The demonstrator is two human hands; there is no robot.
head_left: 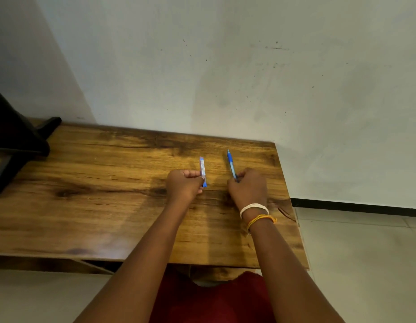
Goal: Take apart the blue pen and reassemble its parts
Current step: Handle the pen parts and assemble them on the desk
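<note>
Red cloth fills the bottom edge, closest of all, with both bare forearms reaching out over it. Beyond it spreads the wooden table, its far edge against a pale, speckled wall, with tiled floor to the right and a black object standing on the table's left end. On the right part of the tabletop the left hand is curled into a fist, grasping the pen barrel, a pale, labelled tube with blue ends that sticks out away from the person. Near it, not touching, the right hand pinches the blue pen section, whose pointed tip aims at the wall. White and orange bands circle the right wrist. Whether either piece rests on the wood or is lifted clear cannot be told.
</note>
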